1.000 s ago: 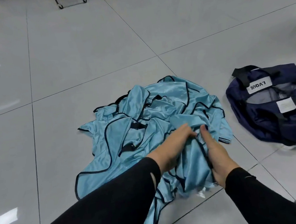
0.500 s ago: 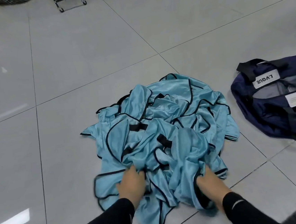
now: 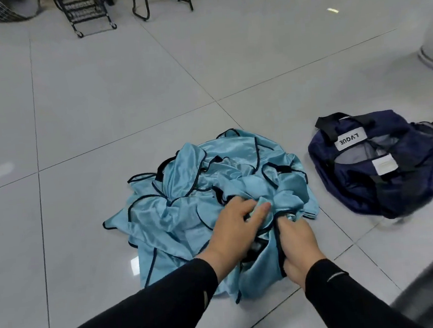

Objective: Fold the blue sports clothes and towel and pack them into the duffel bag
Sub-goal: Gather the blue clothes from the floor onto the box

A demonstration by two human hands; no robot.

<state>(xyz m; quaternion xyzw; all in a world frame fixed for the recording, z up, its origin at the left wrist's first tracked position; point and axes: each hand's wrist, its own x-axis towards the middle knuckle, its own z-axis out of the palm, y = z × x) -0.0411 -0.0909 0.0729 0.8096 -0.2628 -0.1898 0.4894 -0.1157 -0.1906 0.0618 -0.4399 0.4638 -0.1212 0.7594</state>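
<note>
The blue sports clothes (image 3: 186, 193) are thin, satiny cloth with a soft sheen, smooth and crumpled into loose folds, edged with dark matt binding. The duffel bag (image 3: 376, 164) is navy woven fabric, mostly matt, with grey mesh panels, black webbing straps and a white label that looks smooth. The floor (image 3: 97, 96) is pale grey tile, glossy enough to mirror lights, with thin dark grout lines. The sleeves (image 3: 145, 316) are black, matt, close-fitting knit. A rack (image 3: 87, 12) at the far edge looks like black-painted metal wire.
</note>
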